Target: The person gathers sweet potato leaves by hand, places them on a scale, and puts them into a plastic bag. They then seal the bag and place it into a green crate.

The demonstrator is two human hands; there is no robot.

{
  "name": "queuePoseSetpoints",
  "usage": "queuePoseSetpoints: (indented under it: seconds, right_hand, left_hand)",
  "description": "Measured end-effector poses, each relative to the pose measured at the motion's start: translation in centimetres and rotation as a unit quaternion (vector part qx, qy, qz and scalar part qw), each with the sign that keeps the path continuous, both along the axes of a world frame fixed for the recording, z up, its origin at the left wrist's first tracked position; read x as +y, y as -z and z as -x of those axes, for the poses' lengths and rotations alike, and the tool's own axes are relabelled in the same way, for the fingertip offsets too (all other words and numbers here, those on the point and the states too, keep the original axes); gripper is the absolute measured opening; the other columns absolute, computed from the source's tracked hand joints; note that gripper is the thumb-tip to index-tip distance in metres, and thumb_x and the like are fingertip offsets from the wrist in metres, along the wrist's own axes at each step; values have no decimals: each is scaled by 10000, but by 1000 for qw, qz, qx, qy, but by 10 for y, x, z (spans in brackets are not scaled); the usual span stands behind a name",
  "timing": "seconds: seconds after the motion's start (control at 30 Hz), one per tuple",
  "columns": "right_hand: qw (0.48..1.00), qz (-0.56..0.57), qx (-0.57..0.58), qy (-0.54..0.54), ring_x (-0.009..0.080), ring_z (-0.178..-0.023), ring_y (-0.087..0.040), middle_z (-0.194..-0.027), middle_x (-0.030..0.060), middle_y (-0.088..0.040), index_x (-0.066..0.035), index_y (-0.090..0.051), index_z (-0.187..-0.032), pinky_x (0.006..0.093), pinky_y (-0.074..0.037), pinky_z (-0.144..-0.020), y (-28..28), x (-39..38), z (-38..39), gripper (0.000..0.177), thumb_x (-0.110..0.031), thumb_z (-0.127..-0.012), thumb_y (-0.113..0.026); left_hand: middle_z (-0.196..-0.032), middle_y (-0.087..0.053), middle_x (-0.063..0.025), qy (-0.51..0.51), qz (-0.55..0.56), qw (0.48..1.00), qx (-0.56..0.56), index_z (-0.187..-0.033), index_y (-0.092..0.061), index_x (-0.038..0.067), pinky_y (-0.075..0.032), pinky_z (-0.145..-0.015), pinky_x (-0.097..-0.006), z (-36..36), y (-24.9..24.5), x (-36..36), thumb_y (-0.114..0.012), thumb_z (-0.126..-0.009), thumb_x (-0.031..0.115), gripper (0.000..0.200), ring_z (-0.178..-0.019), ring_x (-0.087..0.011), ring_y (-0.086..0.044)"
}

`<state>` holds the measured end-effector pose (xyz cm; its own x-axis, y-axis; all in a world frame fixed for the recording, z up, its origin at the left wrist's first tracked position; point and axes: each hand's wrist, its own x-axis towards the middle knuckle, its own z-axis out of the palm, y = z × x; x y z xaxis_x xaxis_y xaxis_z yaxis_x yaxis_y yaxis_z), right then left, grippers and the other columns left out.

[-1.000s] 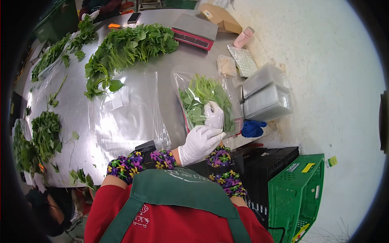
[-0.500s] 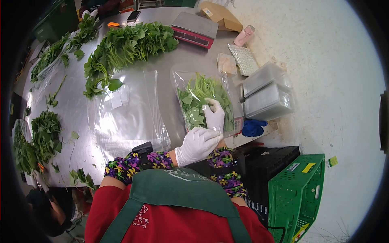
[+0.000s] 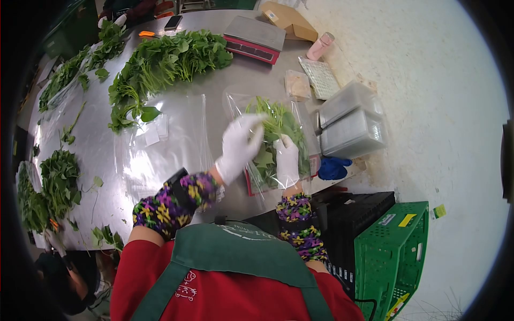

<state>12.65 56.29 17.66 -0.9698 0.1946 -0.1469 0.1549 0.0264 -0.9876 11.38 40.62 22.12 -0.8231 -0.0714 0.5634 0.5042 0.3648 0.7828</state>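
Observation:
A clear plastic bag of leafy greens lies in front of me, stems toward its far end, leaves nearer. Inside the bag's near part, my right hand, in a white glove, has its fingers closed on the leaves. Over the left side of the bag is my left hand, also gloved and slightly blurred. Its thumb and fingers are apart, fingertips close to the stems, holding nothing visible. Beneath the bag, a red edge shows.
Flat clear bags lie to the left, below a heap of greens. Farther back is a red scale. Plastic containers and a blue cloth sit at right. A green crate stands low right. Other people work at left and back.
My left hand has left my right wrist and moved up and left over the bag, its fingers now apart. My right hand stays inside the bag, slightly turned and lower.

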Motion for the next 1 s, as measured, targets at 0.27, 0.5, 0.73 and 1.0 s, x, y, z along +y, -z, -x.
queuePoseSetpoints:
  seconds: [0.27, 0.5, 0.73, 1.0]
  right_hand:
    - [998, 55, 8, -2, 78, -780, -533, -909, 17, -600, 2, -593, -1080, 239, -452, -693, -17, 1, -9, 201, -92, -945, -478]
    - [996, 85, 27, 23, 55, -785, -537, -892, -17, -595, -29, -596, -1052, 213, -459, -698, -9, 6, -11, 137, -109, -1005, -494]
    - [998, 66, 6, -3, 38, -655, -362, -780, -68, -476, -90, -579, -975, 217, -304, -585, -19, 6, -14, 97, -145, -1004, -504]
    - [996, 92, -3, 3, 33, -748, -449, -904, -41, -583, -20, -584, -1179, 191, -368, -667, -30, 3, -14, 244, -61, -946, -528]
  left_hand:
    - [-1223, -608, -102, 113, 198, 971, -74, -1167, -675, 151, -502, -897, -413, 53, 66, -12, -648, -867, 187, 304, -1062, -318, -614]
    - [-1270, -599, -83, 161, 218, 962, 22, -1127, -709, 175, -469, -898, -399, 50, 63, -18, -721, -799, 190, 329, -1054, -284, -597]
    - [-1214, -613, -27, 144, 250, 956, 60, -1019, -723, 184, -454, -886, -389, 56, 63, -8, -733, -779, 201, 242, -1014, -247, -585]
    - [-1026, -639, 3, 125, 251, 954, 109, -903, -704, 153, -463, -856, -384, 60, 63, -2, -719, -787, 203, 127, -977, -234, -598]
